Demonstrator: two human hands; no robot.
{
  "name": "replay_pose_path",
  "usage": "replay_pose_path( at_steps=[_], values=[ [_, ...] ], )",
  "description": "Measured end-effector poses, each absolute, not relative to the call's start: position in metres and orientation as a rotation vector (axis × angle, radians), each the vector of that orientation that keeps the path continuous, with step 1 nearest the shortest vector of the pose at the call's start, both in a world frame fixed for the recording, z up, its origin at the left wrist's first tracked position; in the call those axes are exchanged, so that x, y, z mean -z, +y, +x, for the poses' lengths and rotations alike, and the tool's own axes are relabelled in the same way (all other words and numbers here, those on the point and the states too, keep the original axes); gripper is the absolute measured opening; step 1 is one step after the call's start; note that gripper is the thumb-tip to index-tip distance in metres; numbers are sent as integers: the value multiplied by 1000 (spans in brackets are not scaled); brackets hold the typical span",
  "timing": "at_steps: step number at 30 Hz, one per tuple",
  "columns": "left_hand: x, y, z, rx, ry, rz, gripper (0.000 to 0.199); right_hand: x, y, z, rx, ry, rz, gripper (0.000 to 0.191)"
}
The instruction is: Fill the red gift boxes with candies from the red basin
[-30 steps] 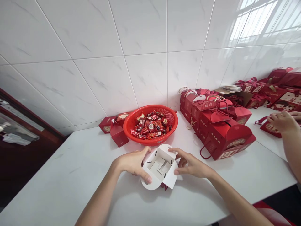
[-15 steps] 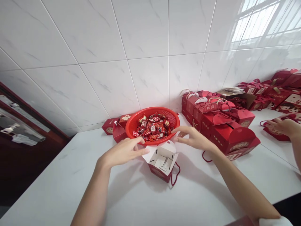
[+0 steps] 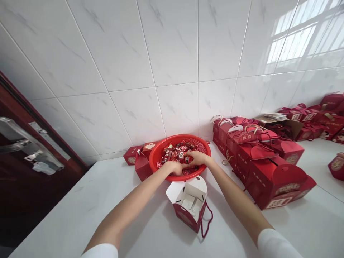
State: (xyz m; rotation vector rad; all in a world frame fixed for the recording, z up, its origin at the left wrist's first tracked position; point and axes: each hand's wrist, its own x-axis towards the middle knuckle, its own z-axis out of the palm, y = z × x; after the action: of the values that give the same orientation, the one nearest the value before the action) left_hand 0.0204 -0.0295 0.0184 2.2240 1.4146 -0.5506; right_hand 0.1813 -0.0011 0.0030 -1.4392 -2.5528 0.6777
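Red basket [image 3: 205, 148] holds wrapped candies [image 3: 178, 152]; both hands [image 3: 186, 165] among them, grip unclear; open box [image 3: 188, 211] empty.

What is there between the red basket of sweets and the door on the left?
Small red boxes sit beside the basket, then white tabletop towards the door, in the head view.

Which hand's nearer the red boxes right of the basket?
Right. Right hand is in the basket, on the side toward the red boxes; left hand is in it too, farther from them.
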Motion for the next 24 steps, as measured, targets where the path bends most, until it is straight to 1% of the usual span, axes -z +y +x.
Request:
replay_pose_path(
  at_steps=[3,5,7,9,11,14,16,17,21,24],
  values=[
    [-10,-27,26,693,1536,2231,86,3,-1,181,-576,-2448,-1589,47],
    [-9,-25,25,638,1544,2274,87,6,0,182,-529,-2383,-1654,39],
    [-8,-22,21,561,1508,2308,84,8,3,182,-490,-2327,-1697,35],
    [-7,-19,17,471,1461,2319,70,9,4,182,-473,-2296,-1706,35],
    [-6,-16,14,395,1439,2312,52,10,5,182,-474,-2283,-1692,35],
    [-3,-13,14,273,1493,2323,24,10,5,183,-485,-2278,-1657,28],
    [-3,-11,14,158,1568,2331,11,10,5,183,-489,-2272,-1635,23],
    [-3,-11,15,101,1616,2333,12,10,5,183,-490,-2268,-1625,22],
    [-5,-10,14,-99,1834,2304,30,12,6,185,-507,-2258,-1563,22],
    [-5,-8,12,-143,1915,2263,36,13,7,186,-529,-2251,-1512,21]
  ],
)
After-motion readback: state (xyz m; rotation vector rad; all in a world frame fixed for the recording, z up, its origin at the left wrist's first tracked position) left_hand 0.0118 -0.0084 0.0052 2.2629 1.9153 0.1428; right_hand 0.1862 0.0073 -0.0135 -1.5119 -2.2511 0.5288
